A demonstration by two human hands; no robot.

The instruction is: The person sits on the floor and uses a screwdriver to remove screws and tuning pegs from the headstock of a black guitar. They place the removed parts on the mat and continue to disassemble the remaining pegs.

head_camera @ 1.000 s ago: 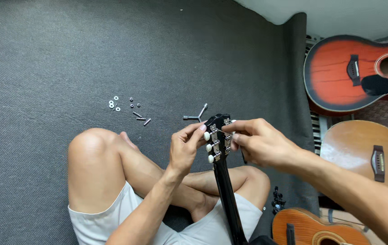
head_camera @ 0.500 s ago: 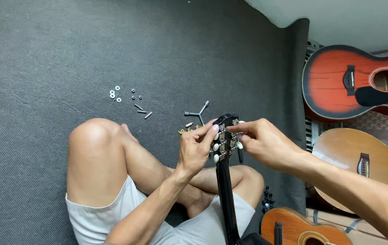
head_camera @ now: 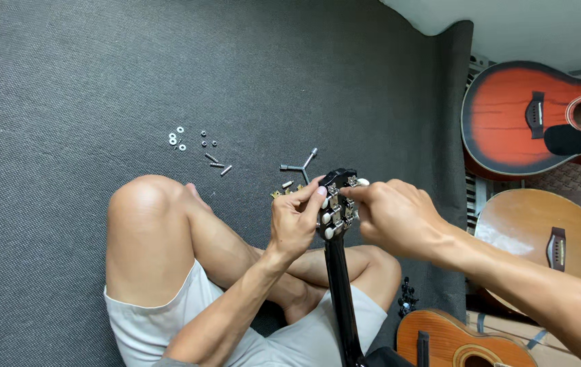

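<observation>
Covering the floor, a dark grey carpet [head_camera: 100,81] carries everything. To the right lie a red sunburst guitar [head_camera: 507,122], a natural-wood guitar [head_camera: 535,231] and, nearest, an orange guitar [head_camera: 440,340]. Rising between the seated person's crossed legs, a black guitar neck [head_camera: 340,292] ends in its headstock [head_camera: 336,197]. The left hand [head_camera: 292,221] and right hand [head_camera: 392,214] both pinch its tuners with their fingers. Farther left, small washers [head_camera: 176,138] and screws [head_camera: 217,162] lie scattered.

Bare arms and legs, pale grey cotton shorts

The left hand [head_camera: 295,221] and right hand [head_camera: 392,216] are ungloved, forearms sleeveless; no watch or rings show. The loose light shorts [head_camera: 148,326] cover the thighs just below the bare knee.
</observation>
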